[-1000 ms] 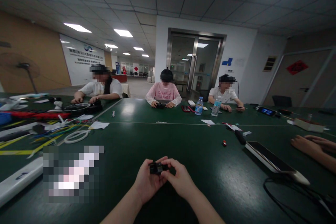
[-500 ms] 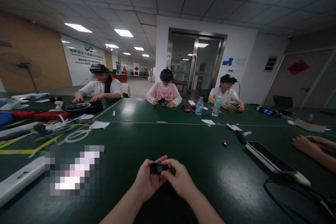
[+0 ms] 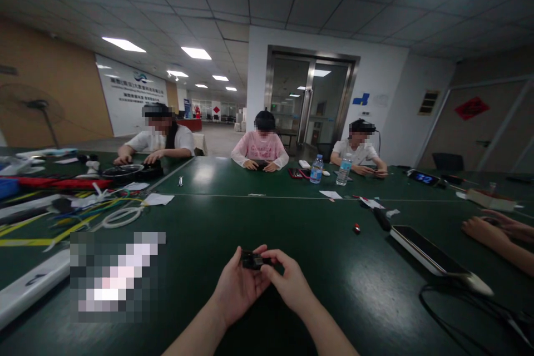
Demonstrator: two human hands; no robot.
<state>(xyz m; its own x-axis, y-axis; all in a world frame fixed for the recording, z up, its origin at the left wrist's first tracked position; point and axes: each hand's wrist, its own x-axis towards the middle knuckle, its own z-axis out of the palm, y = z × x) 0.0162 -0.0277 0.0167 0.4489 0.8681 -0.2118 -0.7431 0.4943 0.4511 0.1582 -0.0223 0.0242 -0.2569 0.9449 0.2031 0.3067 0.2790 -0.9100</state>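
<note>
A small black blocky part (image 3: 252,260) is held between my two hands above the dark green tabletop; its exact kind is too small to make out. My left hand (image 3: 237,289) lies palm up under it, with the thumb against its left end and the fingers curled behind. From the other side, my right hand (image 3: 287,281) pinches the right end between thumb and forefinger. Parts of the object are covered by my fingertips.
On the green table (image 3: 233,222), a white device with a dark panel (image 3: 429,250) and black cables lies at right. Coiled white cable (image 3: 122,217) and tools are at left. Two water bottles (image 3: 316,169) stand farther back. Several people sit around, one person's hands (image 3: 488,231) at far right.
The black part has turned slightly in my hands, and its wider face now shows. My right fingers have shifted along its right end. The person opposite has lowered their dark object.
</note>
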